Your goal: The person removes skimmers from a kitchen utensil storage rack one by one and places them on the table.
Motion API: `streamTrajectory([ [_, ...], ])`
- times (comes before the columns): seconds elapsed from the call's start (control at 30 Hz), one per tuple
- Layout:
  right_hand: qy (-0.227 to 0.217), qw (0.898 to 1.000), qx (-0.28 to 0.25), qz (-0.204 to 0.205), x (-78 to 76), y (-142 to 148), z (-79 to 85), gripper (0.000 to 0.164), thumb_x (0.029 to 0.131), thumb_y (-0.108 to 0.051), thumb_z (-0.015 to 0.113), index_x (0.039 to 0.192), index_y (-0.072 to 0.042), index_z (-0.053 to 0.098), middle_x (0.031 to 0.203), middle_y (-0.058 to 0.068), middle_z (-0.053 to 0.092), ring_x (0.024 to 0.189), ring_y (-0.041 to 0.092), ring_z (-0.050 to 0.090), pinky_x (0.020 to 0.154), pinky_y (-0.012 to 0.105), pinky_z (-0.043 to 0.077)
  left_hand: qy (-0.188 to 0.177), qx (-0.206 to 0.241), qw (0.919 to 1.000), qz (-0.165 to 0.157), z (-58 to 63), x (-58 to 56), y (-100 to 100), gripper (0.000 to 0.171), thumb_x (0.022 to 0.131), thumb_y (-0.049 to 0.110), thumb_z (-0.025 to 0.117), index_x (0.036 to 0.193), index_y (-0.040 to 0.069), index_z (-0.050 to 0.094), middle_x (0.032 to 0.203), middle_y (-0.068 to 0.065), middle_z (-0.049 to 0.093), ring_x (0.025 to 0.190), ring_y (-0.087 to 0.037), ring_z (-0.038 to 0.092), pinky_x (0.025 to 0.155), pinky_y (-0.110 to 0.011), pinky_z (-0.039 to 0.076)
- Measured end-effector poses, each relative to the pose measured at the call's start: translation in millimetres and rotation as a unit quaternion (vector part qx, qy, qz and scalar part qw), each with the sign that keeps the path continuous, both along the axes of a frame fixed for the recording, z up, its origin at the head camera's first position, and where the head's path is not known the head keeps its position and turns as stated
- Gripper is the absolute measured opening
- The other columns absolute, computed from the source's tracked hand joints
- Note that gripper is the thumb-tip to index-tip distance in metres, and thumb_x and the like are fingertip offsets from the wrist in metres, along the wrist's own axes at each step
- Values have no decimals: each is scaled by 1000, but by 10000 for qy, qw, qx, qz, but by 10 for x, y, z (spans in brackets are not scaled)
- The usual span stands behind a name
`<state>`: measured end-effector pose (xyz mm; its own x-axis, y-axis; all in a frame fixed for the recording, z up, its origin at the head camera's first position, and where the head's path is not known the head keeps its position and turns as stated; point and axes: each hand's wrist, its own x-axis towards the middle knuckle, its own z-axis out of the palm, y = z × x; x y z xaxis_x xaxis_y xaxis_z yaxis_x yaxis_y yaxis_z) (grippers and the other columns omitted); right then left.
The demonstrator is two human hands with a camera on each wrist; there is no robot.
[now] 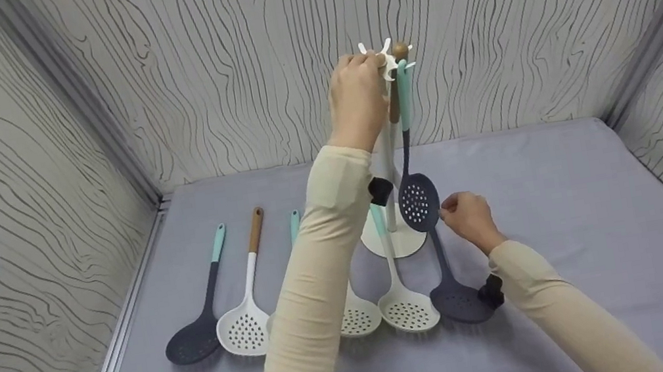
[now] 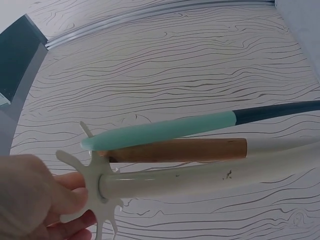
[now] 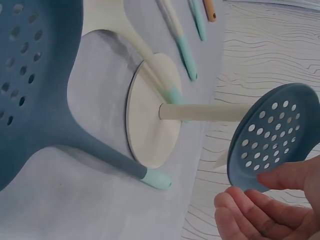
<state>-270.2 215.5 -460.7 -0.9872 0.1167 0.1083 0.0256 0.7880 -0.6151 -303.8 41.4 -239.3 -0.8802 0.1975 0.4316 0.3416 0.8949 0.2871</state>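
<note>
A white utensil stand (image 1: 392, 223) has a round base, a post and a star-shaped hook top (image 2: 92, 182). My left hand (image 1: 359, 98) holds the hook top, its thumb and fingers on either side of the plate. From the stand hangs a dark skimmer (image 1: 419, 202) with a teal handle (image 2: 170, 131); beside it hangs a utensil with a brown wooden handle (image 2: 195, 150) and a white shaft. My right hand (image 1: 470, 220) pinches the rim of the hanging skimmer's head, with the thumb against its perforated face in the right wrist view.
Several skimmers lie in a row on the grey cloth: a dark skimmer (image 1: 193, 341) at the left, a white skimmer (image 1: 243, 332) with a brown handle, white skimmers (image 1: 410, 312) in the middle and another dark skimmer (image 1: 462, 304). My left arm hides part of the row. Wood-patterned walls (image 1: 232, 62) surround the table.
</note>
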Motion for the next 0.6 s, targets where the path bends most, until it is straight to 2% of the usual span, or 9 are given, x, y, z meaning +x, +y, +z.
streamTrajectory([
  [0.27, 525, 9978, -385, -115, 4, -134, 67, 27, 84, -5, 58, 103, 13, 65, 93, 29, 70, 84, 38, 67, 75, 46, 57, 113, 13, 9999, 38, -13, 6, 0, 44, 85, 4, 65, 127, 15, 62, 127, 2, 66, 114, -14, 59, 100, -21, 49],
  [0.33, 578, 9970, -510, -104, 9, -171, 91, 28, 84, -4, 58, 105, 13, 64, 95, 29, 69, 86, 38, 67, 75, 46, 57, 149, 58, 9999, 33, -20, 7, 0, 44, 85, 4, 65, 127, 15, 62, 128, 1, 66, 115, -15, 59, 102, -22, 49],
  [0.43, 686, 9954, -671, -82, 18, -224, 121, 31, 84, -2, 58, 110, 15, 61, 99, 30, 69, 90, 39, 67, 80, 47, 58, 172, 120, 9998, 9, -32, 13, 0, 44, 85, 6, 66, 128, 13, 61, 131, -1, 64, 119, -16, 59, 109, -23, 46],
  [0.6, 993, 9896, -1033, 90, 29, -298, 168, 39, 84, 1, 61, 120, 15, 55, 110, 31, 65, 102, 41, 64, 91, 50, 54, 246, 203, 9995, -29, -50, 25, 4, 42, 86, 8, 68, 127, 14, 61, 129, 0, 65, 120, -16, 59, 106, -24, 48],
])
